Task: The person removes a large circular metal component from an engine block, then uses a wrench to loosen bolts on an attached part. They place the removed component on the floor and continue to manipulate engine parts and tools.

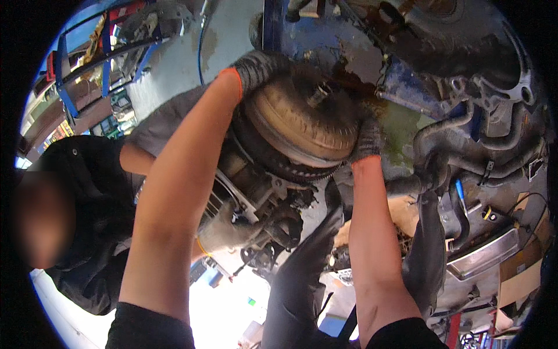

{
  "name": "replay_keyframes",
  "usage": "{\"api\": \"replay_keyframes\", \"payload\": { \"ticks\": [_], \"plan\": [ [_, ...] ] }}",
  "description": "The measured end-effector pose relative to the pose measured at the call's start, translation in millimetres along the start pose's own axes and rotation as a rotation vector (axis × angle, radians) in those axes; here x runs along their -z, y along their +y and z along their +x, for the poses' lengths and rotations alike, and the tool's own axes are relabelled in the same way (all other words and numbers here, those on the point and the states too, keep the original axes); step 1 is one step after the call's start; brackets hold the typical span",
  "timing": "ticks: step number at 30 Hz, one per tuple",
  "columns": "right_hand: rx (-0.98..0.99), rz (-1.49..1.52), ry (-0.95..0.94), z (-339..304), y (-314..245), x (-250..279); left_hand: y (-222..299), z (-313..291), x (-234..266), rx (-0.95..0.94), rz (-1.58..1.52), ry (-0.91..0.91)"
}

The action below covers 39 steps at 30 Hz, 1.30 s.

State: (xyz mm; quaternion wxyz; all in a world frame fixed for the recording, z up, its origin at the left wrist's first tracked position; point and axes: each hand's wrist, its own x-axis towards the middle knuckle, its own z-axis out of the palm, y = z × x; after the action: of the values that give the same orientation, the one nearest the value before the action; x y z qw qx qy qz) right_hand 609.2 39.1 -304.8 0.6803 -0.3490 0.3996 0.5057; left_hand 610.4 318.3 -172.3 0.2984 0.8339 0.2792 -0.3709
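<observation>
A round, dull tan torque converter (299,125) lies before me, with a short splined hub (319,96) sticking out of its middle. A dark toothed ring gear (290,168) runs along its lower edge. My left hand (261,71), in a dark grey knit glove with an orange cuff, grips the far left rim. My right hand (368,139), in a matching glove, closes on the right rim. The fingertips of both hands are hard to see against the dark metal. Engine parts (273,203) sit just below the ring gear.
At left, a co-worker in black (87,203) leans in, a pale gloved hand (226,230) by the engine parts. Curved pipes (465,163) and a metal housing (500,81) lie at right. Further down are a blue-handled tool (460,191), a metal tray (485,253) and cardboard (520,282).
</observation>
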Motion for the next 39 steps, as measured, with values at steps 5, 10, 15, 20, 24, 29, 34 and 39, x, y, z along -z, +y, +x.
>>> {"api": "replay_keyframes", "payload": {
  "ticks": [5,10,15,20,24,29,34,39],
  "plan": [
    [-0.154,0.084,-0.113,-5,2,13,-5,7,5,0.002,-0.018,-0.107],
    [-0.017,0.127,-0.123,27,18,29,-9,13,4,0.034,-0.149,-0.128],
    [-0.14,0.368,-0.08,36,21,28,-17,-2,-3,0.046,-0.247,-0.075],
    [-0.085,0.251,-0.199,19,14,22,-19,-12,-8,0.034,-0.171,0.043],
    [-0.024,0.209,-0.22,4,16,22,-18,-7,-7,0.091,-0.472,-0.133],
    [0.001,0.222,-0.212,0,3,9,-7,-5,0,-0.099,0.006,0.032],
    [-0.028,0.225,-0.251,-4,-2,-4,10,-4,7,-0.017,0.106,-0.062],
    [0.06,0.243,-0.285,1,5,3,22,-16,6,-0.01,0.131,-0.032]
  ]
}}
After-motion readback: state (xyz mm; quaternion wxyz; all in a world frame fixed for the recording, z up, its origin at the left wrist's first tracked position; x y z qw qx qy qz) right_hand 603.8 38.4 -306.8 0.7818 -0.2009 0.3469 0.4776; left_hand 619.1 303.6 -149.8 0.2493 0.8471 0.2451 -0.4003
